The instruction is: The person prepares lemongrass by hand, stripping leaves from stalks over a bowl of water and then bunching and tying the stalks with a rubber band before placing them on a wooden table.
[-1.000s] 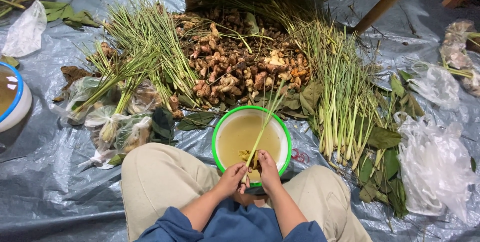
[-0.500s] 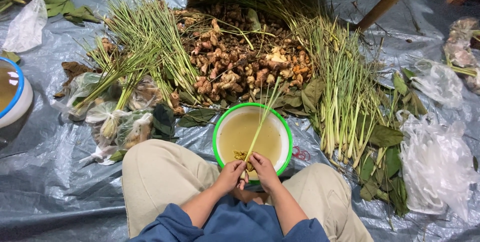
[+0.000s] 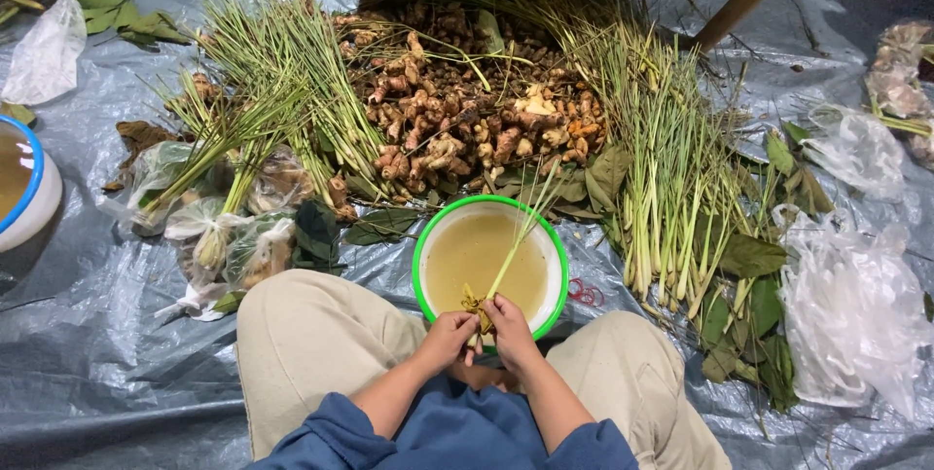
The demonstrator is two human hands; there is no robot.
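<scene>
Hands: left hand [image 3: 445, 338] and right hand [image 3: 508, 327] both clamped on lemongrass stalk [image 3: 508, 254] base, over near rim of green-rimmed basin [image 3: 550, 236]. Best kept low over the water, grip close to the root.

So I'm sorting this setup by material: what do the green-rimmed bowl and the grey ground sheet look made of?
The green-rimmed bowl looks like plastic, or possibly enamelled metal: smooth, with a white wall and a bright, even rim. The ground sheet looks like thin plastic tarpaulin: grey, glossy, creased, with highlights on the folds.
</scene>
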